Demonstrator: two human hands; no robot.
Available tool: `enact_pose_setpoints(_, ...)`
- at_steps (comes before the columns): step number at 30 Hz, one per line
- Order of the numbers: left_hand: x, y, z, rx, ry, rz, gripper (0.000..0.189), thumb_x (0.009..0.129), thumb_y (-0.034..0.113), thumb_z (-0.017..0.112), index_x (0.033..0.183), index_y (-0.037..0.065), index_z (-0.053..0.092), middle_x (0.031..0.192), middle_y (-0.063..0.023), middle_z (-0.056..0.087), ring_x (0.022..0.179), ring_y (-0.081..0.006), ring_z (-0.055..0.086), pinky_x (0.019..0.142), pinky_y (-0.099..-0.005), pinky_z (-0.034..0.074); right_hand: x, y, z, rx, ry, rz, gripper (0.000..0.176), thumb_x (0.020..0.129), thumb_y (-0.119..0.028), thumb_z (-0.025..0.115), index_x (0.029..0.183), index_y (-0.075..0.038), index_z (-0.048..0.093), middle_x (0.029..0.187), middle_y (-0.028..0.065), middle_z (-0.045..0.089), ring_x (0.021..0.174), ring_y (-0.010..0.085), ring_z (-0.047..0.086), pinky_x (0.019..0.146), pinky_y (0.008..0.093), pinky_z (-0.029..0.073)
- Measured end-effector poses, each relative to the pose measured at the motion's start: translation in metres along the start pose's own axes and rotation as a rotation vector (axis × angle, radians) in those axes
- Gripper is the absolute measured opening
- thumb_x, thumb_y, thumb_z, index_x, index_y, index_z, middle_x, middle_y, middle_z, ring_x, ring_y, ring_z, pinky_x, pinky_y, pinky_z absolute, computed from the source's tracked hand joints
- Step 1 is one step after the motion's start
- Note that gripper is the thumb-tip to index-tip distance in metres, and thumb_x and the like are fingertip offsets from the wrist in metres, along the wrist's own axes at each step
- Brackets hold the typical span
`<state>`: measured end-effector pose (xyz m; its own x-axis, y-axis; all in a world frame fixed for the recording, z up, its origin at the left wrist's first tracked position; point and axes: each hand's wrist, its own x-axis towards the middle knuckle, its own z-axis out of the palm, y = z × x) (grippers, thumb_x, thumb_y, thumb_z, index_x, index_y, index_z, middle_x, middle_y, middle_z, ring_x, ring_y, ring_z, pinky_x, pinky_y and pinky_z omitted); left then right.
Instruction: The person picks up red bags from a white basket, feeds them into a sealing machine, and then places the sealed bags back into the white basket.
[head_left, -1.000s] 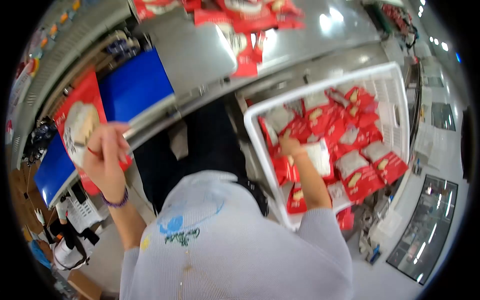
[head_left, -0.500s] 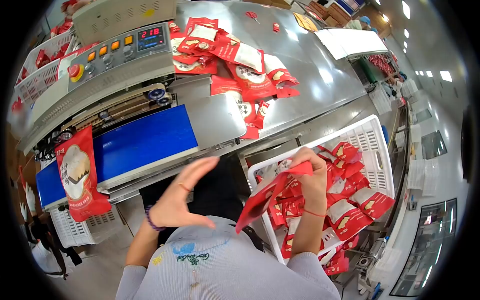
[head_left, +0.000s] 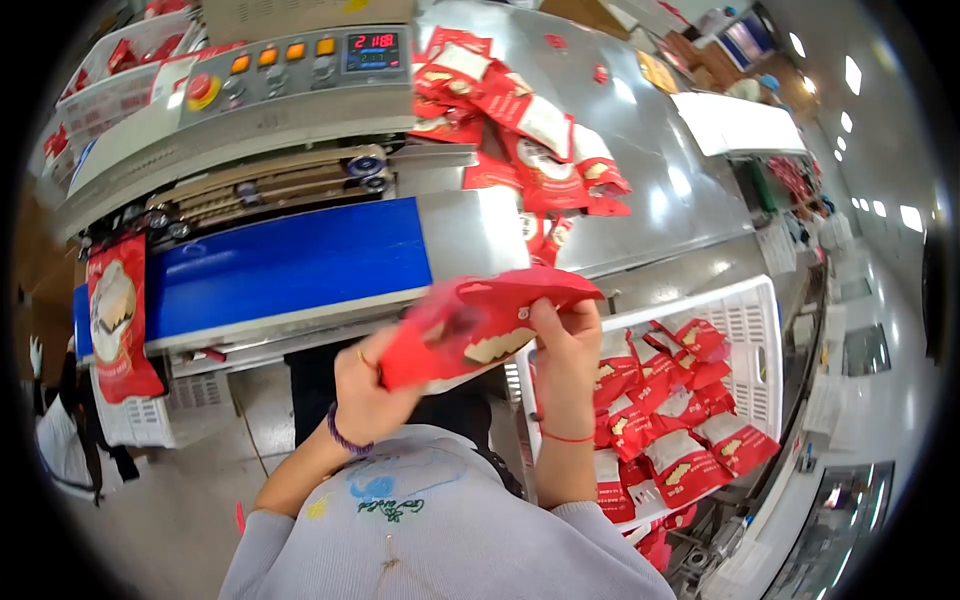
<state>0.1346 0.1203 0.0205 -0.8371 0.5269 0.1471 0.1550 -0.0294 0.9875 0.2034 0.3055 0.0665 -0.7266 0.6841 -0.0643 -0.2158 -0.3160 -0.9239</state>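
Observation:
Between my two hands, in front of the machine's edge, is a red printed bag (head_left: 490, 318), partly smeared by motion. My left hand (head_left: 372, 392) is closed on its left end, and my right hand (head_left: 568, 340) pinches its right end. To the right, a white plastic basket (head_left: 765, 345) holds several similar red bags (head_left: 690, 465). Another red bag (head_left: 118, 315) hangs at the left end of the blue conveyor belt (head_left: 290, 265). What the held bag contains cannot be made out.
The sealing machine (head_left: 300, 110) with lit buttons and a red display stands behind the belt. Several red bags (head_left: 540, 165) lie piled on the steel table (head_left: 680, 215). A white crate (head_left: 135, 415) sits below at the left, and another basket (head_left: 110, 105) stands behind the machine.
My right hand has brought the bag left and up, out from over the basket. My left hand, open before, has closed on its other end. The bag on the belt is farther left.

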Motion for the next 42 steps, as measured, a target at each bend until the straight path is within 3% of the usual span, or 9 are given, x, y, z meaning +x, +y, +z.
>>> enact_pose_setpoints(4, 0.022, 0.011, -0.013, -0.238, 0.083, -0.193, 0.029, 0.082, 0.014, 0.074, 0.105, -0.001, 0.064, 0.089, -0.0038, 0.070, 0.080, -0.0071, 0.061, 0.072, -0.0256, 0.052, -0.002, 0.012, -0.028, -0.444, -0.410, 0.117, 0.035, 0.076, 0.002, 0.074, 0.109, 0.004, 0.062, 0.101, 0.0072, 0.068, 0.091, 0.0129, 0.063, 0.082, 0.0288, 0.051)
enact_pose_setpoints(8, 0.048, -0.011, -0.007, -0.032, 0.163, -0.128, 0.029, 0.085, 0.016, 0.071, 0.105, -0.004, 0.064, 0.091, -0.0062, 0.070, 0.080, -0.0057, 0.061, 0.071, -0.0232, 0.051, 0.008, 0.029, -0.024, -0.606, -0.202, -0.102, 0.024, 0.081, -0.006, 0.073, 0.101, 0.004, 0.065, 0.096, 0.0054, 0.068, 0.084, 0.0102, 0.061, 0.076, 0.0259, 0.048)
enact_pose_setpoints(14, 0.094, -0.049, 0.003, -0.465, 0.239, -0.227, 0.023, 0.092, 0.019, 0.064, 0.101, -0.003, 0.066, 0.084, 0.0005, 0.067, 0.074, -0.0023, 0.055, 0.066, -0.0200, 0.046, 0.080, 0.053, -0.049, -0.553, -0.141, -0.111, 0.023, 0.094, -0.020, 0.063, 0.100, 0.002, 0.065, 0.090, -0.0002, 0.064, 0.081, 0.0070, 0.053, 0.074, 0.0234, 0.044)
enact_pose_setpoints(18, 0.122, -0.058, 0.013, -0.048, 0.401, -0.121, 0.026, 0.088, 0.022, 0.069, 0.096, -0.003, 0.067, 0.079, -0.0014, 0.067, 0.069, -0.0031, 0.055, 0.061, -0.0206, 0.045, 0.118, 0.048, -0.048, -0.374, -0.159, -0.074, 0.029, 0.098, -0.023, 0.056, 0.077, -0.003, 0.057, 0.074, -0.0074, 0.049, 0.069, 0.0020, 0.038, 0.057, 0.0210, 0.031)
enact_pose_setpoints(29, 0.149, -0.085, 0.001, -0.280, 0.414, -0.451, 0.029, 0.085, 0.027, 0.066, 0.086, -0.001, 0.069, 0.076, -0.0117, 0.069, 0.067, -0.0182, 0.063, 0.064, -0.0305, 0.048, 0.150, 0.065, -0.042, -0.553, -0.058, -0.292, 0.024, 0.089, -0.006, 0.066, 0.102, -0.002, 0.047, 0.069, 0.0007, 0.057, 0.062, 0.0028, 0.049, 0.055, 0.0167, 0.035)
enact_pose_setpoints(36, 0.127, -0.092, -0.066, 0.117, 0.467, -0.288, 0.035, 0.089, 0.031, 0.066, 0.091, -0.004, 0.069, 0.077, -0.0063, 0.069, 0.065, -0.0117, 0.059, 0.062, -0.0259, 0.047, 0.135, 0.091, 0.012, -0.614, -0.112, -0.215, 0.025, 0.089, -0.012, 0.067, 0.101, -0.003, 0.047, 0.067, 0.0018, 0.058, 0.061, 0.0041, 0.048, 0.058, 0.0175, 0.034)
enact_pose_setpoints(37, 0.125, -0.095, -0.072, 0.234, 0.447, -0.206, 0.035, 0.091, 0.035, 0.058, 0.087, 0.002, 0.069, 0.073, -0.0150, 0.067, 0.061, -0.0266, 0.066, 0.059, -0.0342, 0.050, 0.142, 0.097, 0.013, -0.679, -0.198, -0.214, 0.023, 0.091, -0.013, 0.064, 0.103, -0.002, 0.047, 0.070, 0.0029, 0.060, 0.062, 0.0052, 0.050, 0.058, 0.0177, 0.037)
enact_pose_setpoints(39, 0.111, -0.091, -0.098, 0.250, 0.493, -0.248, 0.037, 0.093, 0.035, 0.056, 0.096, 0.001, 0.068, 0.079, -0.0169, 0.068, 0.068, -0.0266, 0.068, 0.061, -0.0322, 0.051, 0.141, 0.093, 0.008, -0.615, -0.275, -0.129, 0.020, 0.094, -0.012, 0.058, 0.107, -0.001, 0.048, 0.078, 0.0056, 0.064, 0.065, 0.0077, 0.056, 0.057, 0.0189, 0.044)
enact_pose_setpoints(42, 0.071, -0.011, -0.120, 0.547, 0.647, 0.178, 0.023, 0.098, 0.015, 0.049, 0.104, 0.003, 0.069, 0.096, -0.0055, 0.068, 0.082, -0.0106, 0.062, 0.072, -0.0229, 0.049, 0.110, 0.087, 0.002, -0.406, -0.247, 0.019, 0.017, 0.096, -0.013, 0.054, 0.108, -0.001, 0.051, 0.090, 0.0088, 0.067, 0.067, 0.0112, 0.063, 0.055, 0.0206, 0.050)
